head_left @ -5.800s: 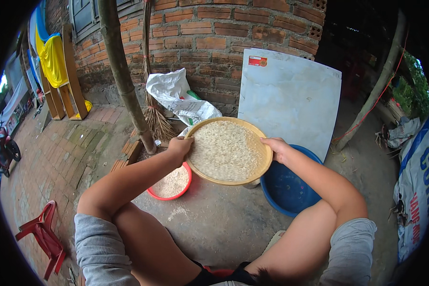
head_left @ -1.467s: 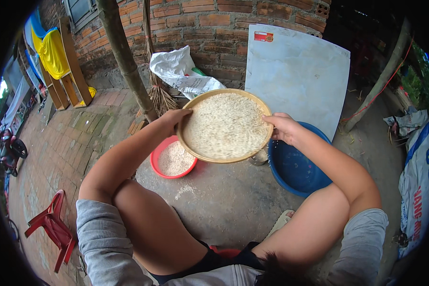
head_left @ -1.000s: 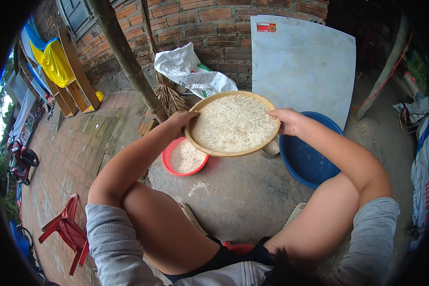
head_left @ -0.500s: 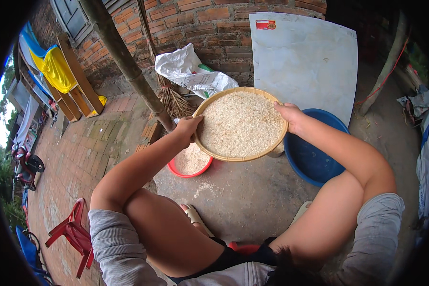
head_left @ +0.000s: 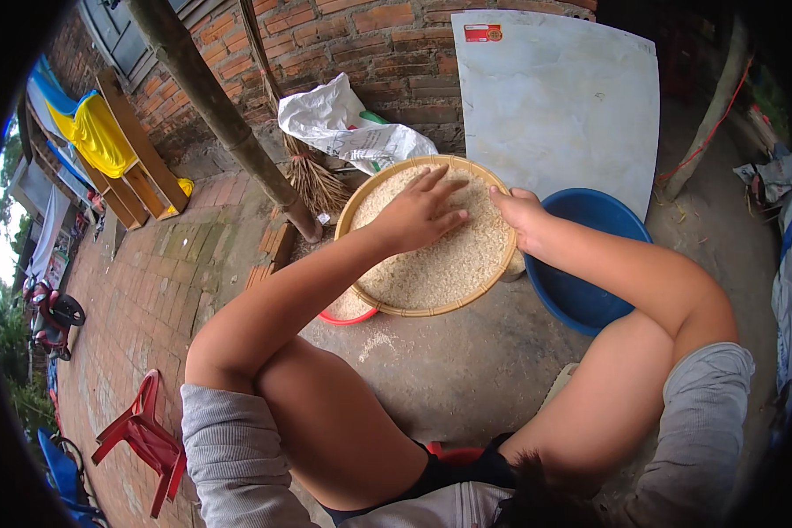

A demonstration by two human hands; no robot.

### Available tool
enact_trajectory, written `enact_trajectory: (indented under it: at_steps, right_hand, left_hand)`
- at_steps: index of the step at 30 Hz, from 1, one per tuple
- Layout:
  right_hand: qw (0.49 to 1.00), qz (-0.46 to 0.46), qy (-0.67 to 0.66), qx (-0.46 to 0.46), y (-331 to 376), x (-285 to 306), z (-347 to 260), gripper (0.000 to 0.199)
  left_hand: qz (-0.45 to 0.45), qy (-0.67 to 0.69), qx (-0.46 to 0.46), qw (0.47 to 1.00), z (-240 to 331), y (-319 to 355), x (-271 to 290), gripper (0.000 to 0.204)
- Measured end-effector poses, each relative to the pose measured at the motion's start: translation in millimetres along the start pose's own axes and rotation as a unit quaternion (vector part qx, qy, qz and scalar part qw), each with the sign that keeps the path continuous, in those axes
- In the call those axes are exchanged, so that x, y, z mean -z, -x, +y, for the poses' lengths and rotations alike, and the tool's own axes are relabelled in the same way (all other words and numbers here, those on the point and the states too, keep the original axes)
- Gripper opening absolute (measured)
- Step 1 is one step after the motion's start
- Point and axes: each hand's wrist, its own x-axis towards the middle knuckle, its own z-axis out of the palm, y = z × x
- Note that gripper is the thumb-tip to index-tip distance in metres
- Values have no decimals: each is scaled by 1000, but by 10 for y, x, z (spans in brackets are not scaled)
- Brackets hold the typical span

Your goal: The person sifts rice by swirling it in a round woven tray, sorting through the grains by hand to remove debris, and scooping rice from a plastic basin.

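A round woven bamboo tray [head_left: 394, 310] is held out in front of me, spread with pale rice grains [head_left: 449, 268]. My right hand [head_left: 521, 216] grips its right rim, thumb on top. Over the rice, my left hand [head_left: 422, 214] has its fingers spread, palm down; whether it touches the grains I cannot tell. Below the tray's left side, a red basin [head_left: 350, 319] with more pale grain shows only in part. To the right, below my right forearm, stands a wide blue basin [head_left: 581, 299] with no grain visible in it.
Spilled grains [head_left: 378, 341] dot the concrete floor. A bamboo post [head_left: 229, 123] leans at the left, beside a straw broom [head_left: 315, 185] and a white sack [head_left: 352, 132]. Behind stands a pale board [head_left: 559, 106] against a brick wall. A red plastic stool [head_left: 145, 440] lies at the lower left.
My left hand has let go of the tray's left rim and moved over the rice. The tray has shifted slightly left and nearer, hiding more of the red basin.
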Motion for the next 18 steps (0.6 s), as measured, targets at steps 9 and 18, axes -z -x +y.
enact_trajectory:
  at_steps: [9, 18]
  right_hand:
    - [993, 99, -57, 24, -314, 355, -223, 30]
    - [950, 302, -80, 22, -671, 1197, -307, 44]
  left_hand:
    - [-24, 80, -148, 986, 229, -487, -146, 14]
    - [-28, 58, -181, 981, 412, -926, -568, 10]
